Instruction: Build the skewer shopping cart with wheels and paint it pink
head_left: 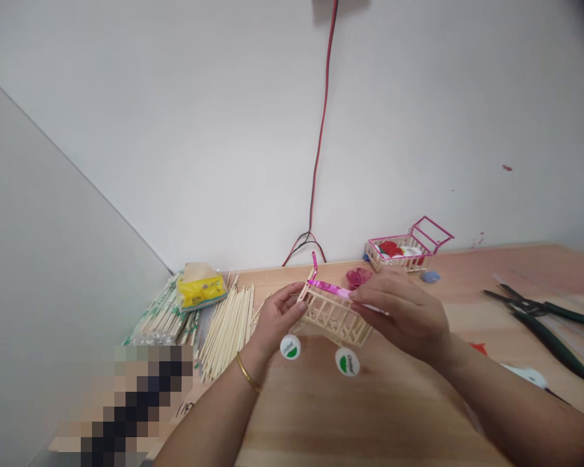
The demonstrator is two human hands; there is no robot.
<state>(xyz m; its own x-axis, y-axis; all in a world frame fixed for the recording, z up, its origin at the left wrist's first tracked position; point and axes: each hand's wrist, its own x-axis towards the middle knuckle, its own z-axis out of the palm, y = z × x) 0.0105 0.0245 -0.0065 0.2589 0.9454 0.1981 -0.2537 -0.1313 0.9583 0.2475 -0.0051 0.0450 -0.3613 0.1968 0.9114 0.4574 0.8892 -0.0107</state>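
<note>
A small cart (340,318) of pale wooden sticks, with white bottle-cap wheels (347,362) marked in green, is held tilted over the table. My left hand (282,311) is closed around its left end, beside a pink upright piece (315,263). Along the cart's top rail runs a glossy pink strip (329,288). My right hand (403,311) pinches the strip's right end at the rail, fingers together. A thin pale piece shows under the right fingers; I cannot tell what it is. That hand hides the cart's far right corner.
A finished-looking cart (399,253) with pink rails holds red and white items by the wall. Loose sticks (228,324), packaged sticks (156,311) and a yellow packet (202,288) lie left. Crumpled pink material (359,277) sits behind; green-handled cutters (540,311) lie right.
</note>
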